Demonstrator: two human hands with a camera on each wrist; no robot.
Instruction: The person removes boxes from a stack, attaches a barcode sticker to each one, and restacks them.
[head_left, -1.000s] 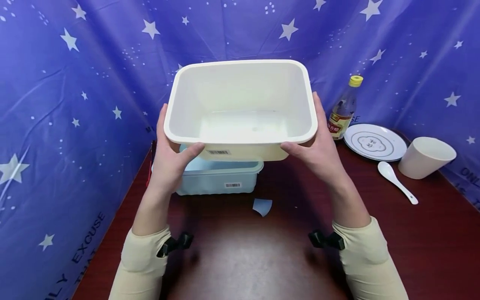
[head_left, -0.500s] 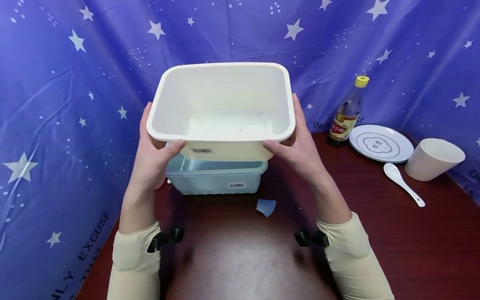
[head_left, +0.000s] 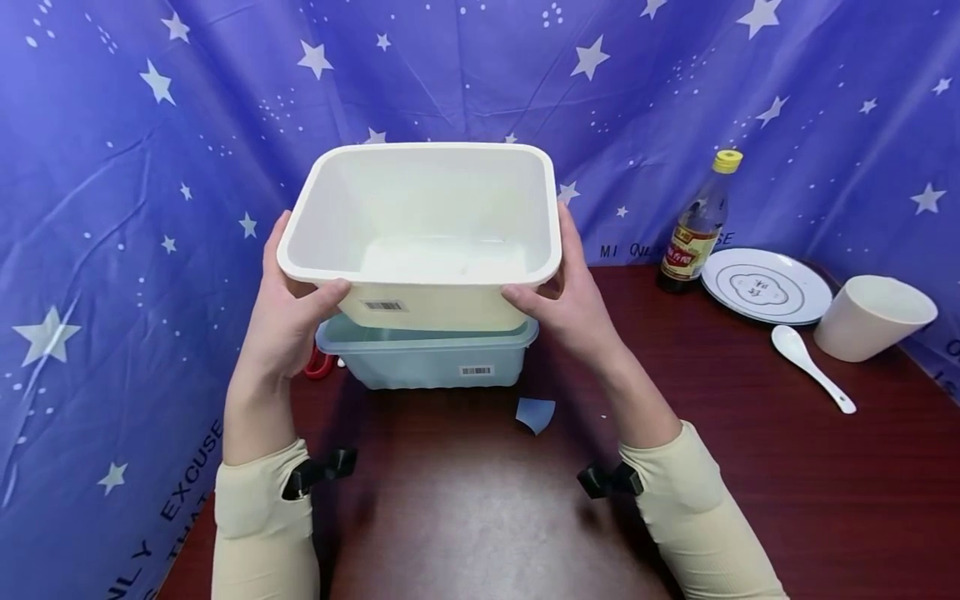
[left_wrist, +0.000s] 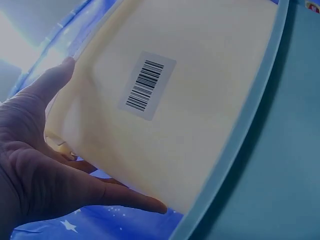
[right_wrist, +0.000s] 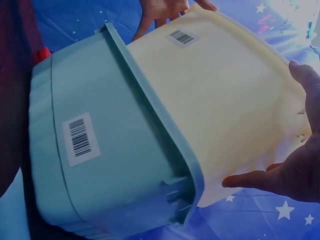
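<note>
My left hand and right hand clamp the cream tub under opposite rims at frame centre, keeping it level while its base enters the blue tub.

A tub is held between the left hand and the right hand, its base lowered into a second tub set on the desk. A paper scrap lies before the second tub. To the right, a bottle, plate, spoon and cup are lined up, the spoon before the plate.
</note>
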